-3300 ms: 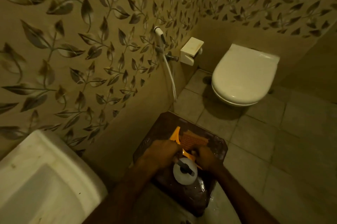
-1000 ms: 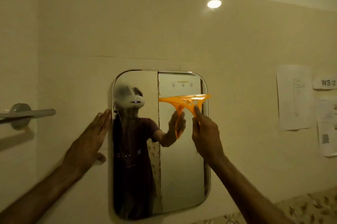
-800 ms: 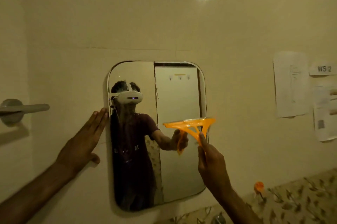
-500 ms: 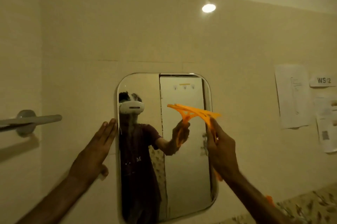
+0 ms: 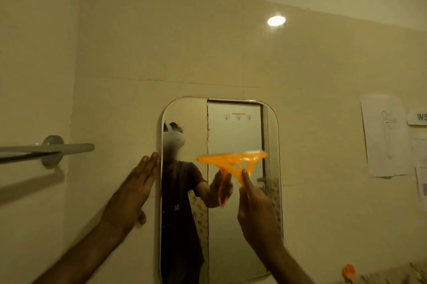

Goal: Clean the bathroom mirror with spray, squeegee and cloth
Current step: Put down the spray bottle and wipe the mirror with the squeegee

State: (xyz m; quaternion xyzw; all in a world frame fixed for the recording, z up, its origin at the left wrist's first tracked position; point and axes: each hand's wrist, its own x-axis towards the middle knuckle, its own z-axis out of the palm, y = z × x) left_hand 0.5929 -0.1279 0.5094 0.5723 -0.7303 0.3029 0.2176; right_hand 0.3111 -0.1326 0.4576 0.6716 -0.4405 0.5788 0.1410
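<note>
Mirror, one of them, hangs on the pale wall with rounded corners, and I see it lower in my view than half a second ago because the camera has tipped up; its bottom edge is now cut off by the frame. My reflection fills its left half, partly blurred. One towel bar juts from the left wall, its left end cut off. Three papers are taped at the right: one large sheet, a small label clipped at "WS", and a lower sheet, half out of view and unreadable. One round ceiling light shows as a glare on the wall.

I count two hands. My left hand lies flat with fingers straight and together, fingertips at the mirror's left edge, holding nothing, much as before. My right hand has its grip closed around the handle of the single orange squeegee, index finger stretched up along it. The blade now lies almost level across the right half of the glass, where before it tilted down to the right. Motion blur smears it, so I cannot tell whether the blade touches the glass. One small orange object sits low right, too blurred to identify.
</note>
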